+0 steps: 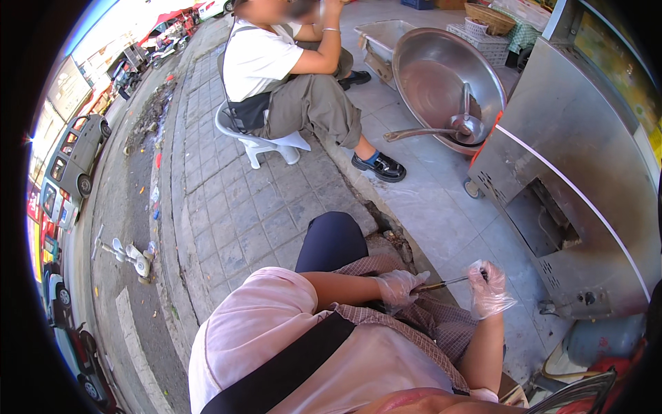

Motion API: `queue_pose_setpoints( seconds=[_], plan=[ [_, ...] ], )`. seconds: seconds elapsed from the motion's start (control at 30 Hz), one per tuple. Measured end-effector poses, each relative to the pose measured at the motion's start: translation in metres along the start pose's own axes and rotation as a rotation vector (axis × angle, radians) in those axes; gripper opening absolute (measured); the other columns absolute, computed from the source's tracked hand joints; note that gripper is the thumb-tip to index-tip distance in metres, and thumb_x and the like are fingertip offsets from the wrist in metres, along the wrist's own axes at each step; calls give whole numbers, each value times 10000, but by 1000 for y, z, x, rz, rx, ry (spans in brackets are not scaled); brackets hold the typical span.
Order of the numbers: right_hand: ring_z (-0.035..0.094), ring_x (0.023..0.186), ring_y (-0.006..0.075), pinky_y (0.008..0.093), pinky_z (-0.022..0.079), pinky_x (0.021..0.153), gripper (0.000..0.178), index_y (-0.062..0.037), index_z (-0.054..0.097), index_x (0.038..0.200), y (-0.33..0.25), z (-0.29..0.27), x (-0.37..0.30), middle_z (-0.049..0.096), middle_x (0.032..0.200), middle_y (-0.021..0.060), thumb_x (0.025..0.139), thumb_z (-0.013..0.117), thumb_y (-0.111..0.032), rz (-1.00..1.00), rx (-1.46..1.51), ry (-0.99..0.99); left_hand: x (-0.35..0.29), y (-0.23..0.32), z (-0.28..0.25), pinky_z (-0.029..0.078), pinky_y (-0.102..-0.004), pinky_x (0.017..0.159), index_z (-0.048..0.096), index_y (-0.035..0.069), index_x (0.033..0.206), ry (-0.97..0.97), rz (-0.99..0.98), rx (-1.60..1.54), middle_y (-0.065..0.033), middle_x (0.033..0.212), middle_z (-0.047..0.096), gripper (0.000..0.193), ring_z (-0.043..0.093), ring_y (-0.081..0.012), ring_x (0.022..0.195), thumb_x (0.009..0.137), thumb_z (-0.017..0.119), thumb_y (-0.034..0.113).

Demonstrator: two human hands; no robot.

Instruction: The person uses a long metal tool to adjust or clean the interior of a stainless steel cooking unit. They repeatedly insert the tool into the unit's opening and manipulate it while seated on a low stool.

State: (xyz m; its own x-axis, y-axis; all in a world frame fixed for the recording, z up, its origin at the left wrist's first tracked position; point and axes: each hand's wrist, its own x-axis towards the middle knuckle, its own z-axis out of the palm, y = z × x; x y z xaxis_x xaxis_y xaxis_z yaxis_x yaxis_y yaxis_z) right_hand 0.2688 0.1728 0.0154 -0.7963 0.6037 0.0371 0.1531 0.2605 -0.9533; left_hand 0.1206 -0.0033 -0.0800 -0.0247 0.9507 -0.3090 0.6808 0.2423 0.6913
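My left hand (pixel 400 286), in a clear plastic glove, is closed around the brown end of a thin metal rod (pixel 453 281). The rod runs level across my lap to my right hand (pixel 491 288), also gloved, whose fingers pinch the other end. Something small and dark shows at those right fingertips; its kind is too small to make out. Below both hands lies the checked brown apron (pixel 441 317) over my legs.
A steel cart (pixel 579 165) with a square opening stands at right, a gas cylinder (pixel 598 341) near its base. Ahead, a large steel basin (pixel 431 76) leans with a ladle (pixel 420 132) in it. Another person (pixel 276 76) sits on a white plastic stool (pixel 258 143). Vehicles line the street at left.
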Motion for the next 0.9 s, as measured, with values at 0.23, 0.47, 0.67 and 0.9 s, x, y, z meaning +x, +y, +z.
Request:
queue_pose_setpoints(
  seconds=[0.23,0.47,0.67,0.9],
  plan=[
    [501,554,176,328,402,543,149,-51,594,754,0,4,2,534,608,59,825,670,-156,-195,-413,114,5,-5,5,461,-466,812,167,-35,1455,-50,-36,26,-286,976,610,781,595,-418,929,844,541,278],
    [501,573,163,323,403,556,144,-39,586,761,5,4,0,540,623,57,836,659,-138,-6,-46,32,4,-11,8,458,-463,820,163,-58,1445,8,6,0,-296,994,602,782,593,-420,934,846,540,275],
    [487,594,130,306,398,564,141,-42,584,758,-1,-2,1,537,636,29,849,652,-127,-22,-107,65,4,-11,8,457,-463,828,154,-73,1439,7,32,-16,-304,1007,599,785,593,-423,945,849,542,269],
    [529,538,233,343,413,530,139,-50,600,770,-3,5,0,557,614,102,806,684,-155,-228,-449,88,3,-4,4,455,-462,843,149,-70,1441,-23,-5,18,-306,1016,599,782,592,-423,954,858,535,280]
  ],
)
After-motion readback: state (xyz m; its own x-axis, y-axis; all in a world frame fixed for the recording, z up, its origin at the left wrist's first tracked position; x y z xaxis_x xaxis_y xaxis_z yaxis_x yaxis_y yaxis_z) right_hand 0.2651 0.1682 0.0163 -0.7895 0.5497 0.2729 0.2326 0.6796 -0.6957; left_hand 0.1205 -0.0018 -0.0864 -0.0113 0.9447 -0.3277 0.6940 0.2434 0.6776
